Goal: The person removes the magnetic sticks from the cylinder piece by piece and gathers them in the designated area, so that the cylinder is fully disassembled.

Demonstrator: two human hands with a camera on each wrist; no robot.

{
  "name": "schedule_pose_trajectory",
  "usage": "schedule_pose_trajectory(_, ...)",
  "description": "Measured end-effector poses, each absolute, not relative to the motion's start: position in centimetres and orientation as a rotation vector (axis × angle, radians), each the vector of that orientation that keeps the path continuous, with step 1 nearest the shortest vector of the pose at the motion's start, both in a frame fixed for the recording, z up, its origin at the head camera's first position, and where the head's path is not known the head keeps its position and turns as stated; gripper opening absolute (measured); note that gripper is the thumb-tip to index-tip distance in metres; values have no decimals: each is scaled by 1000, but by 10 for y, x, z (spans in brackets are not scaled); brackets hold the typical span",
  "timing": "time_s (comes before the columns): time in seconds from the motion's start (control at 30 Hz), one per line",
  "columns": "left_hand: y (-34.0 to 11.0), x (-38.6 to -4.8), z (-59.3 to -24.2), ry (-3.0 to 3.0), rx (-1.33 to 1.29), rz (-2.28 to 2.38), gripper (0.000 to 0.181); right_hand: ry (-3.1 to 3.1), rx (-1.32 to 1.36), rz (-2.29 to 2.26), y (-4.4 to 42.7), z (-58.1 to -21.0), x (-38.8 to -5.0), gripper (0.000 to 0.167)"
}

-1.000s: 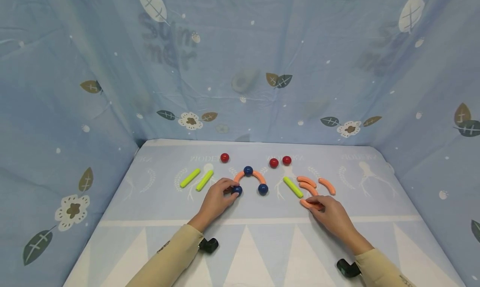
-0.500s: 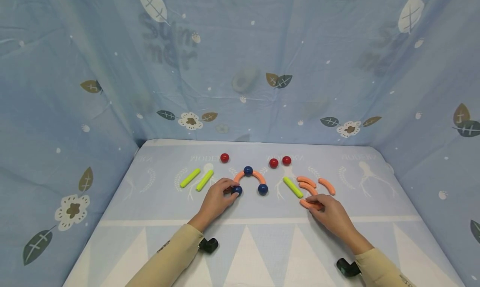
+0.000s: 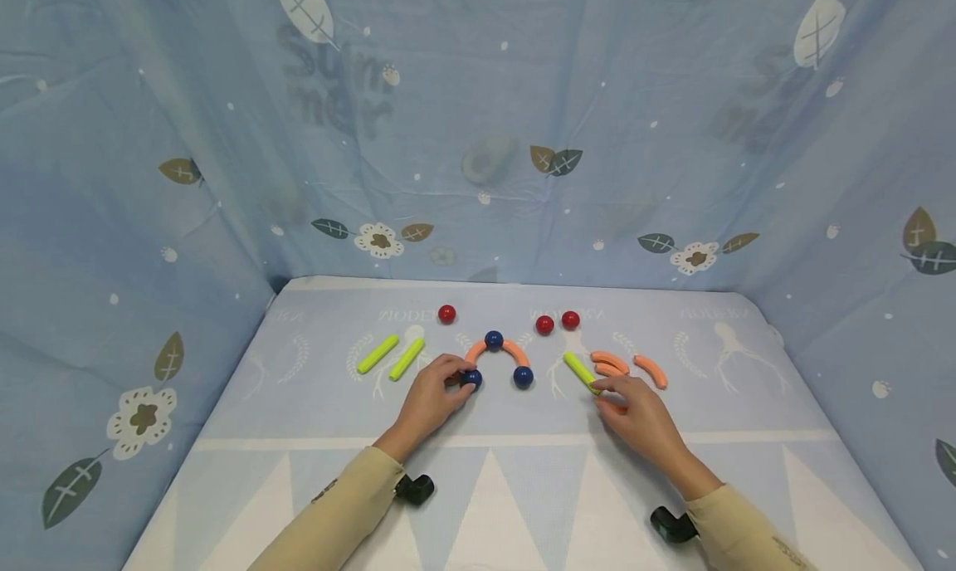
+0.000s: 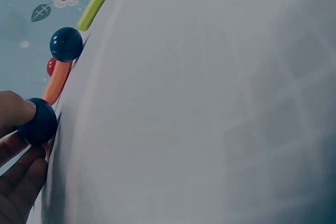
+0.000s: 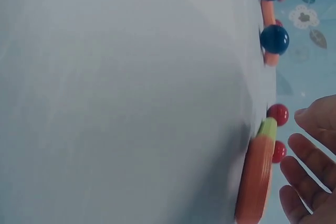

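Note:
My left hand [image 3: 433, 392] pinches a dark blue ball [image 3: 474, 378] between thumb and fingers; the left wrist view shows this grip on the ball [image 4: 39, 123] closely. That ball sits at the lower left of an arch. Two orange curved rods [image 3: 516, 353] form the arch, with a blue ball [image 3: 494, 340] on top and another blue ball [image 3: 524, 377] at the lower right. My right hand [image 3: 642, 422] hovers at the near end of a lime-green rod [image 3: 578, 370]. Its fingers are apart and hold nothing in the right wrist view, where an orange curved rod [image 5: 255, 182] lies beside them.
Two orange curved rods [image 3: 609, 360] lie just beyond my right hand, and another orange rod [image 3: 651, 372] lies to their right. Two green rods [image 3: 378, 354] rest at left. Red balls [image 3: 544, 325] stand farther back. A patterned cloth [image 3: 485, 123] hangs behind the table.
My right hand has let go of the nearest orange curved rod and moved left and slightly away, over to the green rod's near end. The left hand stays on its ball.

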State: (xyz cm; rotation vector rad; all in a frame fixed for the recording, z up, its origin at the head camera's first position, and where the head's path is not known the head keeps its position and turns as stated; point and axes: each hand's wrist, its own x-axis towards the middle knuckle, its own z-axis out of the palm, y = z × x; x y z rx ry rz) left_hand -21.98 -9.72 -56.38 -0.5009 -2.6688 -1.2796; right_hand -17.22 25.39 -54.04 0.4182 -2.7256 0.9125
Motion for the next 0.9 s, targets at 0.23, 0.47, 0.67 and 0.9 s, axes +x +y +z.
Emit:
schedule_pose_trajectory(0.23,-99,-220,-565,-2679,-515,-1253,33,-2770,446,1008,225,-540,-180,32)
schedule_pose_trajectory(0.47,-99,-219,-564,-2666,-516,-1288,37,-2840,407,1116,194,-543,-195,45)
schedule_pose_trajectory(0.67,-99,-219,-564,-2669,-495,-1294,37,-2918,280,1122,171,-547,-211,53)
schedule_pose_trajectory(0.9,-100,-219,-563,-2667,-482,-1285,39,-2987,216,1091,151,-546,-225,61)
